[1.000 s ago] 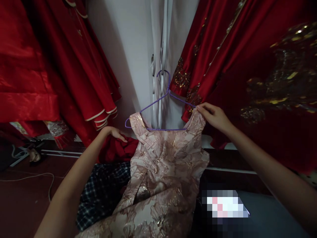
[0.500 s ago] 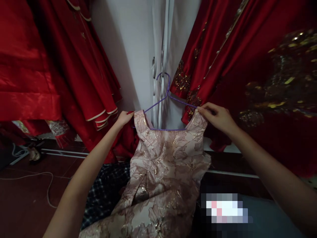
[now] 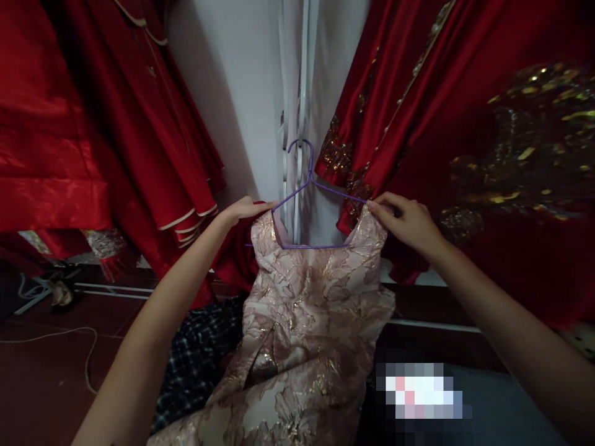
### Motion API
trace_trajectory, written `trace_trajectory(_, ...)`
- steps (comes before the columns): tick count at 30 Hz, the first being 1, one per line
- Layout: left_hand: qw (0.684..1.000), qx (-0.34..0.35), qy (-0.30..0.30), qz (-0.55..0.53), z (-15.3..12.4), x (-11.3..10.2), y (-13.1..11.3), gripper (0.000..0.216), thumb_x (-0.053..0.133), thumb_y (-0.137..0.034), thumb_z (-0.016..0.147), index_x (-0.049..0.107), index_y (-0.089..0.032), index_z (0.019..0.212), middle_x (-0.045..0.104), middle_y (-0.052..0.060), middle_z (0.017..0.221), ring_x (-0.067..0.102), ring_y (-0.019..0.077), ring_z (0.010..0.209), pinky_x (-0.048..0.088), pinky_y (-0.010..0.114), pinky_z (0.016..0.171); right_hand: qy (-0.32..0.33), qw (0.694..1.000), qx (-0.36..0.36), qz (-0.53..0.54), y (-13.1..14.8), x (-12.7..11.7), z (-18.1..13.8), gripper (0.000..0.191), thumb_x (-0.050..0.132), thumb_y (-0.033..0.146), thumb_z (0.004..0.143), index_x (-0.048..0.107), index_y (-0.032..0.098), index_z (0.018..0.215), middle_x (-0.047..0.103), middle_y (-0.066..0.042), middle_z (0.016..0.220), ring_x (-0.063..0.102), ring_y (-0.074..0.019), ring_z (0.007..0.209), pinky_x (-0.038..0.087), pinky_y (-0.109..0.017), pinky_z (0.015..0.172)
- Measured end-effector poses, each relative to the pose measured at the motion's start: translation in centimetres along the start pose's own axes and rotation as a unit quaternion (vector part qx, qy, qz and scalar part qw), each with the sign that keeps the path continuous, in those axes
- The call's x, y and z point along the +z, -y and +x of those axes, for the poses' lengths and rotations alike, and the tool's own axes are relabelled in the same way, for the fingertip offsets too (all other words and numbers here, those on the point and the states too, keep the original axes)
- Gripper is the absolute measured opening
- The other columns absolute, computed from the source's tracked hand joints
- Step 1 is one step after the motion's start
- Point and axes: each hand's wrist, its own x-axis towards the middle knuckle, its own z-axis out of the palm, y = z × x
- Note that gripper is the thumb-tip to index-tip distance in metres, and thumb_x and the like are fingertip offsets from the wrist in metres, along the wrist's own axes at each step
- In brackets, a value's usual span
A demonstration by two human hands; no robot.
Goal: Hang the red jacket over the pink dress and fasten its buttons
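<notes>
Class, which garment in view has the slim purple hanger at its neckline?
The pale pink floral dress of gold-flecked fabric, left hand and right hand at its shoulders; the red garments hanging on either side differ in colour.

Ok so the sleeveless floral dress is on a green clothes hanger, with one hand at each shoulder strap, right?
Not quite: the clothes hanger is purple, not green, as the head view shows. The sleeveless floral dress is on it, with the left hand and right hand each at a shoulder strap.

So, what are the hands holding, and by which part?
The floral dress: right hand pinches one shoulder strap; left hand is at the other, grip unclear.
</notes>
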Motion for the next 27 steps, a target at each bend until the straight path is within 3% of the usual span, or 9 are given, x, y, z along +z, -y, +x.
trace_trajectory(3,1.0,-0.001,0.023,-0.006,-0.8,-0.3,-0.2,0.042,0.073,-0.049,0.051,0.065,-0.009,0.059,0.057,0.005,0.054,0.05,0.0136,0.048,0.033,0.025,0.046,-0.005,1.0,0.001,-0.011,-0.5,0.2,0.2,0.032,0.044,0.055,0.081,0.059,0.027,0.077,0.064,0.001,0.07,0.057,-0.0169,0.062,0.04,-0.029,0.062)
trace_trajectory(8,0.99,-0.008,0.113,-0.085,-1.8,-0.3,-0.2,0.044,0.076,-0.045,0.049,0.069,-0.01,0.074,0.067,0.009,0.069,0.058,0.0166,0.058,0.041,0.026,0.053,-0.018,1.0,0.008,-0.024,-0.4,0.2,0.2,0.031,0.046,0.053,0.082,0.06,0.025,0.078,0.063,0.002,0.069,0.057,-0.0148,0.061,0.039,-0.026,0.063)
trace_trajectory(11,0.982,-0.063,0.107,-0.141,-2.4,-0.5,0.2,0.049,0.072,-0.051,0.053,0.069,-0.008,0.077,0.068,0.013,0.072,0.061,0.0202,0.062,0.043,0.029,0.054,-0.04,0.999,-0.003,-0.037,-0.1,0.1,-0.2,0.03,0.045,0.053,0.082,0.06,0.028,0.079,0.064,0.001,0.071,0.058,-0.0181,0.064,0.04,-0.03,0.064)
trace_trajectory(14,0.982,-0.076,0.095,-0.147,-3.0,-1.1,0.9,0.048,0.075,-0.048,0.05,0.069,-0.009,0.077,0.068,0.013,0.071,0.06,0.0201,0.06,0.043,0.029,0.054,-0.039,0.999,-0.015,-0.032,-0.1,0.1,-0.3,0.029,0.041,0.054,0.084,0.059,0.032,0.081,0.066,0.0,0.075,0.057,-0.0198,0.066,0.04,-0.032,0.064)
trace_trajectory(18,0.995,-0.004,0.058,-0.083,-3.9,-1.6,1.0,0.044,0.076,-0.044,0.049,0.069,-0.011,0.077,0.065,0.005,0.065,0.053,0.0129,0.054,0.038,0.025,0.052,-0.048,0.998,-0.021,-0.041,-0.4,0.4,-0.1,0.032,0.044,0.052,0.083,0.06,0.026,0.079,0.065,0.001,0.071,0.057,-0.0167,0.063,0.039,-0.028,0.064)
trace_trajectory(22,0.997,0.071,0.023,-0.001,-4.2,-1.3,-0.2,0.046,0.06,-0.056,0.065,0.068,-0.011,0.071,0.054,0.0,0.053,0.043,0.008,0.047,0.031,0.023,0.05,-0.066,0.995,-0.035,-0.073,-0.2,0.1,-0.2,0.033,0.043,0.052,0.083,0.061,0.024,0.079,0.065,-0.001,0.072,0.057,-0.0173,0.065,0.038,-0.029,0.065)
trace_trajectory(24,0.992,0.105,-0.006,0.066,-4.2,-0.9,-1.1,0.049,0.052,-0.058,0.072,0.068,-0.012,0.068,0.05,0.001,0.05,0.043,0.0091,0.048,0.031,0.024,0.052,-0.07,0.993,-0.037,-0.086,0.4,-0.3,-0.4,0.033,0.043,0.053,0.083,0.061,0.026,0.077,0.065,-0.002,0.072,0.057,-0.0196,0.066,0.038,-0.032,0.065)
trace_trajectory(27,0.96,0.177,-0.078,0.202,-4.6,-0.2,-2.2,0.04,0.051,-0.051,0.076,0.069,-0.015,0.077,0.058,0.005,0.062,0.054,0.0157,0.064,0.034,0.027,0.061,-0.058,0.994,-0.039,-0.09,1.4,-1.3,-0.9,0.03,0.04,0.054,0.083,0.061,0.033,0.081,0.065,-0.003,0.075,0.057,-0.0239,0.069,0.039,-0.038,0.065)
